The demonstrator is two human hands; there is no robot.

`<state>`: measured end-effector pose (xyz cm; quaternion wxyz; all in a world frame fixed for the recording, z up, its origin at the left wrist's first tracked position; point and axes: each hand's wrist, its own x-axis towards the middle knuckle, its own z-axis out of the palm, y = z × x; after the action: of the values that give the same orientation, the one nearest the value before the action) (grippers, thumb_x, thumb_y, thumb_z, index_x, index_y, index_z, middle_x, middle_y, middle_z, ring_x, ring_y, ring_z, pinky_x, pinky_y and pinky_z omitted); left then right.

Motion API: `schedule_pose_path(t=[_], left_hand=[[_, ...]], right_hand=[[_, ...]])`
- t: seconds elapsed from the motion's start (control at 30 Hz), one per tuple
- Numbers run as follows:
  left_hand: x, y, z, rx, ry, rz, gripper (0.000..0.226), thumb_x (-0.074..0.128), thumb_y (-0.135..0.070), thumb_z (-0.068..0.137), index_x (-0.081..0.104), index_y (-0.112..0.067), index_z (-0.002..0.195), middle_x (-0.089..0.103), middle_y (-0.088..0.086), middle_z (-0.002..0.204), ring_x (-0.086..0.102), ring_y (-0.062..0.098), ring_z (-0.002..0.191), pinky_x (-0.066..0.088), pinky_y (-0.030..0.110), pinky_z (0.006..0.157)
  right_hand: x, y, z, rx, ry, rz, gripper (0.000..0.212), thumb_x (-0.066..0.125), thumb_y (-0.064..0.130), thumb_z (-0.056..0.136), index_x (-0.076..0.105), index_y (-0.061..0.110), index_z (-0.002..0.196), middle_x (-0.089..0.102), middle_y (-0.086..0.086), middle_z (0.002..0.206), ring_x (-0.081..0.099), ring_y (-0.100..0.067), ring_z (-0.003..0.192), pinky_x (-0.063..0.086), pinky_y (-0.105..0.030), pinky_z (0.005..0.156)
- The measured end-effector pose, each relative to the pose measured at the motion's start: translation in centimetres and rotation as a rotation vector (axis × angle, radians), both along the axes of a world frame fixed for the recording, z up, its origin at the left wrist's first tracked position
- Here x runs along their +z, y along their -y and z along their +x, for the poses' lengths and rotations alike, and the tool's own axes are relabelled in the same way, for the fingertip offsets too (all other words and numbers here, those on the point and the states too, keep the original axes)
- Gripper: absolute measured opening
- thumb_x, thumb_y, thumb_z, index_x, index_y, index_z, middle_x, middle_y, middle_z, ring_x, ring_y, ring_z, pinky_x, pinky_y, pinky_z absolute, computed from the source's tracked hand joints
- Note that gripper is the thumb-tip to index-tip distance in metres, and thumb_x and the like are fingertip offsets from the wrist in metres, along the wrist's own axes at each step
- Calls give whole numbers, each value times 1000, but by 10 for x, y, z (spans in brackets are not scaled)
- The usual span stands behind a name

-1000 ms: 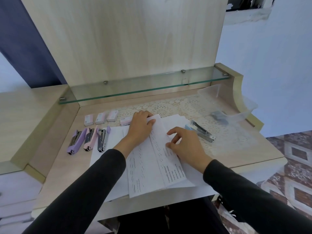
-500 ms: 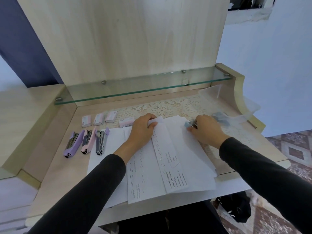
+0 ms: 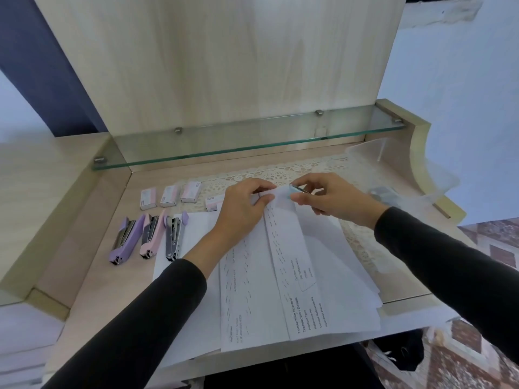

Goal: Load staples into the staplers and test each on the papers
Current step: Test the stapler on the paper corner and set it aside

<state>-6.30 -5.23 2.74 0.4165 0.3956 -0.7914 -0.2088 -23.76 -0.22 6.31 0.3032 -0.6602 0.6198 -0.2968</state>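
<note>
On the desk (image 3: 84,276), dead centre, we have the papers (image 3: 337,276): a loose white stack with a folded sheet (image 3: 289,265) on top, printed and crossed by rows of short dark dashes. At 12 o'clock of that stack both hands meet. Left hand (image 3: 241,211) has its fingers curled, pinching the folded sheet's far edge and holding it down. Right hand (image 3: 337,200) pinches a blue stapler (image 3: 295,190) between thumb and fingers, its nose at the same far edge; whether the sheet sits inside the stapler mouth we can't quite make out, fingers cover it.

At 9 o'clock of the papers, three more staplers lie side by side, metal tracks showing: purple stapler (image 3: 125,240), pink stapler (image 3: 151,235), grey stapler (image 3: 174,237), the last resting on the stack's corner. At 10–11 o'clock, four small staple boxes (image 3: 170,195) in a row. At 2 o'clock, a clear plastic bag (image 3: 393,178) with something dark inside, on the lace mat (image 3: 280,172). Glass shelf (image 3: 252,141) runs across at 12 o'clock.
</note>
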Motion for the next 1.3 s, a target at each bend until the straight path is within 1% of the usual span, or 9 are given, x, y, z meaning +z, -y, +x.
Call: schedule_pose_path(t=[0.23, 0.37, 0.47, 0.6, 0.7, 0.83, 1.0, 1.2, 1.3], left_hand=[[-2, 2, -1, -4, -11, -80, 13, 67, -2, 79, 69, -3, 92, 69, 8, 91, 56, 10, 81, 38, 1, 75], [-3, 4, -2, -14, -14, -93, 14, 68, -1, 77, 70, -3, 91, 70, 9, 89, 57, 10, 79, 38, 1, 74], [-5, 5, -2, -15, -8, -103, 14, 68, -1, 77, 71, -3, 91, 70, 9, 89, 57, 9, 78, 39, 1, 74], [-5, 5, -3, -10, -11, -108, 15, 68, -1, 77, 71, -4, 92, 70, 9, 88, 57, 9, 78, 39, 2, 74], [-5, 5, -2, -12, -10, -114, 14, 68, -1, 77, 71, -4, 91, 71, 9, 87, 57, 9, 77, 38, 2, 73], [-4, 5, -3, -15, -22, -122, 13, 68, 0, 76, 71, -3, 88, 70, 9, 84, 57, 9, 76, 38, 2, 73], [-3, 4, -5, -30, -14, -139, 13, 67, -1, 75, 71, -3, 88, 70, 8, 82, 57, 9, 74, 40, 4, 72], [-5, 5, -3, -32, 8, -133, 14, 68, 0, 76, 71, -4, 89, 70, 8, 83, 56, 8, 75, 39, 4, 72], [-5, 4, -2, -25, 10, -124, 15, 68, -2, 77, 71, -5, 91, 70, 8, 85, 56, 8, 76, 38, 3, 73]], right_hand=[[-2, 6, 7, 26, -39, -15, 25, 62, 31, 83, 58, 15, 101, 54, 7, 75, 52, -10, 56, 39, -13, 49], [-1, 9, 7, 24, -68, -51, 26, 64, 27, 81, 61, 10, 102, 52, 4, 65, 51, -13, 56, 47, -24, 59], [-1, 10, 7, 32, -89, -71, 25, 65, 26, 81, 62, 10, 100, 54, 1, 62, 51, -16, 56, 48, -27, 60], [-2, 10, 6, 59, -113, -91, 20, 65, 27, 80, 64, 11, 92, 60, -14, 72, 51, -22, 62, 47, -37, 65], [-3, 10, 8, 66, -125, -92, 18, 65, 27, 80, 64, 11, 88, 61, -17, 76, 49, -22, 64, 42, -32, 62], [-3, 10, 8, 64, -169, -95, 24, 66, 28, 80, 65, 6, 89, 59, -12, 74, 47, -18, 64, 35, -23, 57], [-4, 11, 11, 70, -208, -99, 25, 64, 29, 81, 62, 4, 79, 51, -10, 68, 41, -17, 61, 30, -24, 55], [-5, 10, 9, 76, -207, -104, 31, 64, 29, 80, 63, -1, 83, 58, -22, 76, 43, -21, 64, 31, -26, 56], [-4, 9, 9, 73, -205, -103, 29, 64, 29, 81, 64, 1, 85, 58, -17, 75, 44, -19, 65, 33, -25, 57]])
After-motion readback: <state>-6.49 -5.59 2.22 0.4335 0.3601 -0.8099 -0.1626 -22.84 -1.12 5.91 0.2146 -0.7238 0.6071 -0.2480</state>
